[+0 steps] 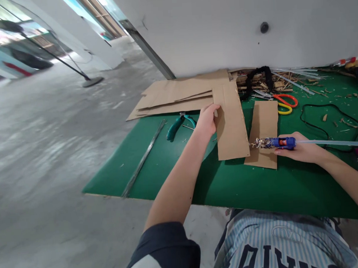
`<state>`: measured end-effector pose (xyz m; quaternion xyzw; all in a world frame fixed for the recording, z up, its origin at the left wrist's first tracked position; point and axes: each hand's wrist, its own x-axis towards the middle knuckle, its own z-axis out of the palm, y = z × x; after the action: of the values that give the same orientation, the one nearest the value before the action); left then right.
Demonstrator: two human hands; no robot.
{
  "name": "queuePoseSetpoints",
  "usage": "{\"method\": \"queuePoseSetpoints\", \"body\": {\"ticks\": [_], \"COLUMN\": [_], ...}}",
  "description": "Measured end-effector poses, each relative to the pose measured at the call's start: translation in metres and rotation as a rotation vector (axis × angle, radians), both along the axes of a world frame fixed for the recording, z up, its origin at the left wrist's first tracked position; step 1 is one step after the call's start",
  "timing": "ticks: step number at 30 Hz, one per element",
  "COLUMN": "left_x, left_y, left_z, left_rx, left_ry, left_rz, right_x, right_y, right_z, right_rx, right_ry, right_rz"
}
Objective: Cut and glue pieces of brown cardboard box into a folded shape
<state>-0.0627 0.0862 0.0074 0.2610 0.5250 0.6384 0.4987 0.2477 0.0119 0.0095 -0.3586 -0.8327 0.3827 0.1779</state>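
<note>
Left hand pinches cardboard strip's left edge; right hand grips glue gun over bare green mat.

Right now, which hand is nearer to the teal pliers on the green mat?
Left. The left hand grips a cardboard strip just beside the teal pliers; the right hand holds the glue gun on the far side of that strip.

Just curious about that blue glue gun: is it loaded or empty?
Loaded: a clear glue stick juts from the back of the glue gun, held in the right hand.
</note>
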Motion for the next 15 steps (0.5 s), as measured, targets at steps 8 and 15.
{"method": "queuePoseSetpoints", "body": {"ticks": [8,15], "left_x": [0.0042,0.0038], "left_y": [-0.0031,-0.0028], "left_z": [0.0044,0.0056], "left_rx": [0.016,-0.018], "left_ry": [0.048,0.027], "left_rz": [-0.008,0.033], "right_x": [0.0002,-0.0003], "right_y": [0.0022,0.002], "right_z": [-0.0014,0.0005], "right_rx": [0.036,0.061], "right_ry": [-0.05,-0.116], "right_rz": [0.021,0.059]}}
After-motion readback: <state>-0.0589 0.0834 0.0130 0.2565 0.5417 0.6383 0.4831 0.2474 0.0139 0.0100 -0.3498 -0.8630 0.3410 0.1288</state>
